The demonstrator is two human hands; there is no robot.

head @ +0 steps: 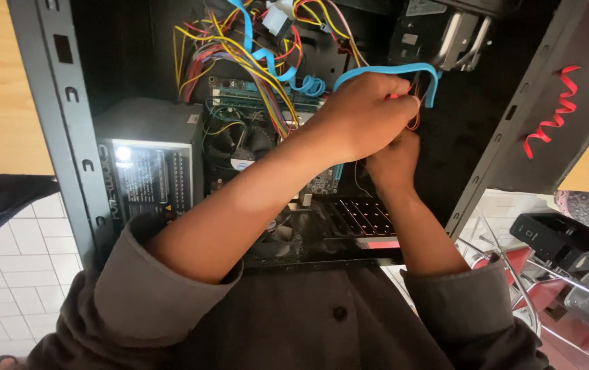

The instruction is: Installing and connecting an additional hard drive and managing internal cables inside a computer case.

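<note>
While the open computer case (61, 103) holds tangled wires (239, 55), both the left hand (366, 113) and right hand (394, 161) pinch thin wires (414, 113).

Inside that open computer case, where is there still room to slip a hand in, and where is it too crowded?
Free: the dark gap right of both hands, bordered by the blue flat cable and the case's slanted frame. Crowded: the upper middle, where the wire bundle tangles above the left hand, and around the right hand.

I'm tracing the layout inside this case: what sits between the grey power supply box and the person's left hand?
In the head view, a tangle of coloured wires over the circuit board.
</note>
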